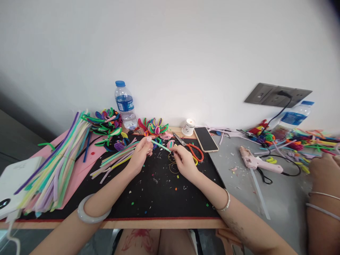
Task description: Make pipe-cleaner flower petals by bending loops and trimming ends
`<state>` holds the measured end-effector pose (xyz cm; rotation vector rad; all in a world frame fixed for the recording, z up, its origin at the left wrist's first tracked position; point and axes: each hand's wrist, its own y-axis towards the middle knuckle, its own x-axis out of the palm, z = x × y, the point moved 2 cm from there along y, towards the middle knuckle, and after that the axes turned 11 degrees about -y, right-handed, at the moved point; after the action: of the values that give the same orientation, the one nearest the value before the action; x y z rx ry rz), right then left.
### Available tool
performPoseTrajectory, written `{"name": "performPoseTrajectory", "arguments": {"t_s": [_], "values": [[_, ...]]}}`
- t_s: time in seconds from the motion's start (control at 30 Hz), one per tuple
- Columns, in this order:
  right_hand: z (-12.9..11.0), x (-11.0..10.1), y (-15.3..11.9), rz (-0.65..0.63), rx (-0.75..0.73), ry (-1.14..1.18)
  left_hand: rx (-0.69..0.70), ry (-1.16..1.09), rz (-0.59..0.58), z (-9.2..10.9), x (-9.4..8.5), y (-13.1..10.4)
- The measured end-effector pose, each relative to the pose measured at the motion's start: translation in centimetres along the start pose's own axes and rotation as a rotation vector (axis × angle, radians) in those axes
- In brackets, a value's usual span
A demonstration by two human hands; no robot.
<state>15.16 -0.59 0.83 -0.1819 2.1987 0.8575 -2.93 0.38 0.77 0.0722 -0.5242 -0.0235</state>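
Observation:
Between my two hands a pale green pipe cleaner (159,144) is stretched above the black mat (148,198). My left hand (143,153) pinches its left end, while the fingers of my right hand (183,157) close on the other end. Just behind my right hand lie orange-handled scissors (195,151), their blades pointing back toward the wall. Thin gold rings (174,168) rest on the mat, partly covered by my right hand. To the left of my left hand is a small bunch of pastel pipe cleaners (114,161).
A big pipe cleaner bundle (61,156) lies left beside a white power bank (18,177). Behind stand a water bottle (125,106), a lit candle (188,127) and a phone (206,139). A glue gun (261,164) lies right, near another person's hand (325,173).

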Motion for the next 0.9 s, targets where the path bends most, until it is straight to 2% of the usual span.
{"name": "performPoseTrajectory", "arguments": {"t_s": [0.23, 0.37, 0.5, 0.77, 0.9], "values": [[-0.3, -0.1, -0.1, -0.026, -0.003, -0.025, -0.032, -0.02, -0.027, -0.1, 0.0, 0.0], [-0.6, -0.1, -0.1, -0.027, 0.01, -0.026, -0.131, 0.158, -0.178, -0.8, 0.4, -0.3], [-0.8, 0.1, -0.3, -0.037, 0.044, 0.062, -0.128, 0.354, -0.298, -1.6, 0.5, -0.9], [-1.0, 0.4, -0.6, -0.044, 0.181, 0.205, -0.063, 0.517, -0.31, -1.4, 0.5, -1.2], [-1.0, 0.5, -0.4, 0.015, 0.325, 0.418, -0.049, 0.607, -0.327, -0.9, 0.8, -1.3]]}}
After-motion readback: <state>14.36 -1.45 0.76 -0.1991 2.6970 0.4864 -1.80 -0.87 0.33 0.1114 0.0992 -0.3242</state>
